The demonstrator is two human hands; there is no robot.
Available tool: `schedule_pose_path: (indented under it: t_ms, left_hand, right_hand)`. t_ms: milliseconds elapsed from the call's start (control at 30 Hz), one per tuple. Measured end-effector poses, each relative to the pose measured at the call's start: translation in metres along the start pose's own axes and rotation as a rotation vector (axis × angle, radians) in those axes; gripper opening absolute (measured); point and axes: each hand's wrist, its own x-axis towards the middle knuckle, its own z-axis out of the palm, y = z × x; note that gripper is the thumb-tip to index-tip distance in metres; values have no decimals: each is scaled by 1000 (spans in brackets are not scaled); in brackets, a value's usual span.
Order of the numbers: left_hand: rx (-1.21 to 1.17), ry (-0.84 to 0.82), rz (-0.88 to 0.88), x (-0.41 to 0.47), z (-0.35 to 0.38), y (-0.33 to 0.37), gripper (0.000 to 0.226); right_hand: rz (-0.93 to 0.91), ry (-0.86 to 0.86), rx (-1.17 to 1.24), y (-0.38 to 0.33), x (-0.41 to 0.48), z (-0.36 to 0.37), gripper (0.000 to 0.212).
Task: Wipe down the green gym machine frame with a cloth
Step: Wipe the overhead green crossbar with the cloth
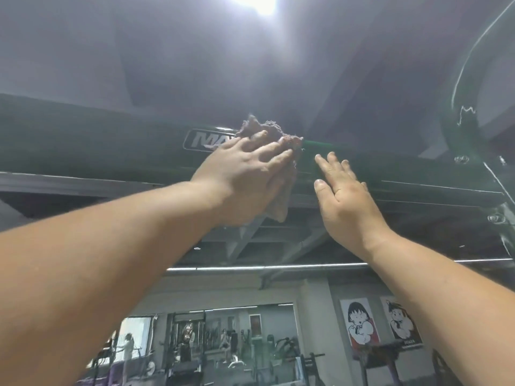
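Observation:
The green gym machine frame runs as a wide overhead crossbeam across the view, with a white logo plate at its middle. My left hand presses a crumpled brownish cloth flat against the beam, fingers straight, covering part of the logo; a tail of the cloth hangs below the palm. My right hand is raised just to the right of it with straight fingers, its fingertips at or touching the beam and nothing in it.
A curved green upright with bolts joins the beam at the right. A bright ceiling light glares overhead. Below lie a mirror wall, several gym machines and two cartoon posters on the far wall.

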Motion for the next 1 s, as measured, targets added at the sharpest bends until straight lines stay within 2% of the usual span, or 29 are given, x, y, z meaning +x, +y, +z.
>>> schedule_pose_path:
  t_ms: [67, 133, 200, 267, 333, 400, 500, 533, 600, 700, 733, 800, 867, 933, 1000]
  left_hand:
    - [-125, -65, 10, -17, -8, -13, 69]
    - [-482, -15, -38, -25, -24, -23, 43]
    - [-629, 74, -212, -21, -36, -38, 42]
    - [-712, 116, -356, -23, -46, -57, 26]
    - [-772, 151, -465, -35, -58, -81, 16]
    - [-631, 100, -501, -55, -66, -106, 22]
    - [-345, -3, -538, -87, -76, -134, 33]
    - [-289, -3, -547, -96, -79, -141, 34]
    - [-209, -6, -541, -109, -82, -150, 34]
    - [-98, -77, -467, -119, -82, -151, 44]
    - [-77, -104, -459, -122, -81, -152, 49]
    - [-78, -139, -453, -126, -78, -153, 54]
    - [-119, -164, -440, -132, -76, -155, 58]
    - [-157, -207, -420, -134, -72, -155, 67]
    - [-171, -232, -411, -136, -71, -162, 73]
  right_hand:
    - [-23, 132, 81, -16, -3, 4, 51]
    - [-228, 239, 101, -45, -7, 12, 54]
    - [-399, 151, 75, -69, -7, 28, 53]
    - [-377, 5, -16, -83, -1, 41, 54]
    - [-317, 12, -244, -93, 10, 48, 57]
    - [-244, 41, -310, -107, 22, 48, 60]
    - [-257, -50, 70, -152, 33, 56, 59]
    - [-334, -67, 55, -168, 32, 64, 55]
    - [-460, -21, -158, -180, 24, 80, 52]
    - [-458, 88, -372, -171, 12, 73, 61]
    - [-422, 104, -413, -165, 19, 70, 55]
    - [-210, 57, -448, -168, 46, 59, 36]
    - [-66, -14, -380, -190, 73, 61, 37]
    - [-116, 12, -230, -213, 86, 76, 25]
    - [-169, -8, -87, -239, 72, 95, 28]
